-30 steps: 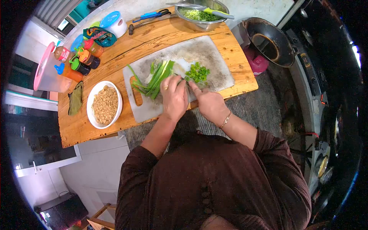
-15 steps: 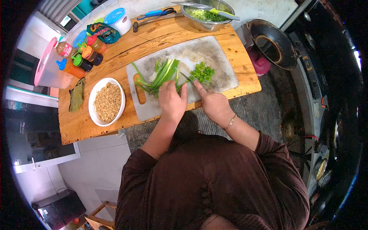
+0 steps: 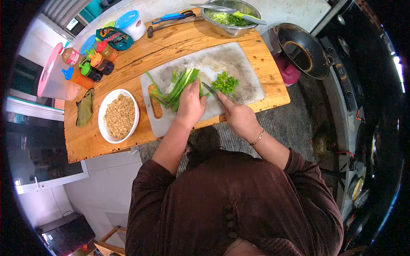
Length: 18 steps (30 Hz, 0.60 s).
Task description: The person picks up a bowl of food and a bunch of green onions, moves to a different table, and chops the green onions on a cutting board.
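My left hand (image 3: pixel 191 105) is closed over a bunch of green onions (image 3: pixel 177 87), pressing them against the white cutting board (image 3: pixel 200 59). In my right hand (image 3: pixel 241 119) is a knife (image 3: pixel 210 90), gripped with the index finger stretched along it. The blade points up and left, beside the cut end of the bunch and close to my left fingers. To the right of the blade lies a small heap of chopped green onion (image 3: pixel 225 83). My right palm hides the knife's handle.
A white bowl of brown crumbly food (image 3: pixel 119 116) stands left of the board. Behind it are sauce bottles (image 3: pixel 90 71). At the back, a second knife (image 3: pixel 230 13) rests across a metal bowl (image 3: pixel 233 31) of chopped greens. A wok (image 3: pixel 301 51) sits to the right.
My left hand has shifted slightly up and right along the green onions, its fingers now nearer the blade. The knife has stayed almost in place beside the chopped heap.
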### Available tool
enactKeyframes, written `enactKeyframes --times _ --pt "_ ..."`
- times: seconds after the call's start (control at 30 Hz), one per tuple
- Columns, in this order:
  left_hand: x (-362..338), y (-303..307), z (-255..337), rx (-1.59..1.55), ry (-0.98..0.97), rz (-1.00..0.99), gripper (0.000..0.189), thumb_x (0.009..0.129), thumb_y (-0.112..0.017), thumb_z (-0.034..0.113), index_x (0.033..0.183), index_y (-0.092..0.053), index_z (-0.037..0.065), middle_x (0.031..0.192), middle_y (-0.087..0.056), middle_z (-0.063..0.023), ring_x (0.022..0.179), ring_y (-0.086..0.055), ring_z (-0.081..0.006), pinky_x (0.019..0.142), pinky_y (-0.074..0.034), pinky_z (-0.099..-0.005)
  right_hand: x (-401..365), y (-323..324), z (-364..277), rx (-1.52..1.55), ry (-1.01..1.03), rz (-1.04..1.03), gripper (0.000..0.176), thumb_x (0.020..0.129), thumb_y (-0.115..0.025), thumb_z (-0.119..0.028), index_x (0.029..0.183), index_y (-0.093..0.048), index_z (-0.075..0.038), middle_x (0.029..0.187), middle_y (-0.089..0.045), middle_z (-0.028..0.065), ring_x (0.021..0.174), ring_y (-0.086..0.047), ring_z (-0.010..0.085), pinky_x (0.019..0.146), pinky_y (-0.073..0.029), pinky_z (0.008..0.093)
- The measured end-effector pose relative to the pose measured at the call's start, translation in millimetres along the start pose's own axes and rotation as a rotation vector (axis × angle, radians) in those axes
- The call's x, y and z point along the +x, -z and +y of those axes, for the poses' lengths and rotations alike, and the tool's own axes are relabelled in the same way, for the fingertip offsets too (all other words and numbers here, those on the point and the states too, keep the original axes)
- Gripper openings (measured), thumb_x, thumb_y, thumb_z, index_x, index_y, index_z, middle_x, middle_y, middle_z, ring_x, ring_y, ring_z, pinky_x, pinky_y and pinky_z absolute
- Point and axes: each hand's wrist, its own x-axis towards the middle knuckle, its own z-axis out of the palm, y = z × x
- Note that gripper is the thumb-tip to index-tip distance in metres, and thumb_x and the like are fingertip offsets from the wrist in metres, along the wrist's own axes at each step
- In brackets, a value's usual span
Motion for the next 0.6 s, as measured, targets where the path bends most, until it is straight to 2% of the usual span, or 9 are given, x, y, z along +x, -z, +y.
enactKeyframes --times 0.1,0.2,0.3,0.4,0.5,0.6 --pt "5.7 3.0 6.0 0.062 -0.036 -0.043 0.051 0.079 -0.065 -0.005 0.129 -0.054 -0.014 0.109 -0.059 -0.0252 0.104 -0.059 -0.0428 0.09 -0.049 -0.0482 -2.1 -7.0 4.6 0.072 0.011 0.095 0.056 0.097 -0.056 -0.017 0.151 -0.044 -0.022 0.079 -0.066 0.0245 0.075 -0.067 0.042 0.067 -0.053 0.0508" --pt "4.8 -3.4 0.6 0.096 -0.094 -0.068 0.046 0.081 -0.061 -0.004 0.126 -0.058 -0.011 0.105 -0.058 -0.0221 0.102 -0.058 -0.0405 0.089 -0.049 -0.047 -1.8 -7.9 4.9 0.116 -0.063 0.058 0.052 0.099 -0.054 -0.016 0.15 -0.045 -0.02 0.082 -0.067 0.0258 0.076 -0.066 0.044 0.068 -0.053 0.0502" --pt "2.4 -6.0 1.9 0.141 -0.138 -0.096 0.042 0.081 -0.058 -0.003 0.123 -0.062 -0.008 0.103 -0.057 -0.0197 0.1 -0.058 -0.0378 0.088 -0.05 -0.0449 -1.7 -9.5 9.1 0.173 -0.055 0.069 0.059 0.095 -0.055 -0.015 0.152 -0.042 -0.018 0.085 -0.066 0.0263 0.075 -0.066 0.043 0.07 -0.053 0.0518" --pt "-1.8 -6.1 8.5 0.181 -0.193 -0.094 0.039 0.082 -0.058 -0.002 0.119 -0.066 -0.007 0.1 -0.056 -0.018 0.098 -0.058 -0.0364 0.087 -0.05 -0.0443 -4.1 -4.7 10.9 0.213 -0.086 0.088 0.052 0.1 -0.053 -0.013 0.151 -0.044 -0.018 0.091 -0.067 0.0278 0.081 -0.066 0.044 0.073 -0.053 0.0479" --pt "-4.3 -8.2 10.9 0.242 -0.25 -0.076 0.035 0.082 -0.059 -0.001 0.116 -0.067 -0.006 0.099 -0.056 -0.0168 0.097 -0.058 -0.036 0.085 -0.05 -0.0449 -6.2 3.1 13.0 0.181 -0.076 0.162 0.053 0.099 -0.054 -0.011 0.15 -0.045 -0.018 0.095 -0.067 0.0262 0.081 -0.066 0.0442 0.076 -0.053 0.0482" --pt "-6.4 -11.5 12.2 0.289 -0.3 -0.011 0.031 0.081 -0.06 -0.001 0.111 -0.069 -0.005 0.096 -0.056 -0.0156 0.094 -0.059 -0.0354 0.081 -0.051 -0.0455 -11.6 16.7 7.2 0.076 -0.1 0.133 0.056 0.096 -0.056 -0.01 0.151 -0.044 -0.018 0.098 -0.067 0.0235 0.079 -0.066 0.043 0.073 -0.054 0.0479"
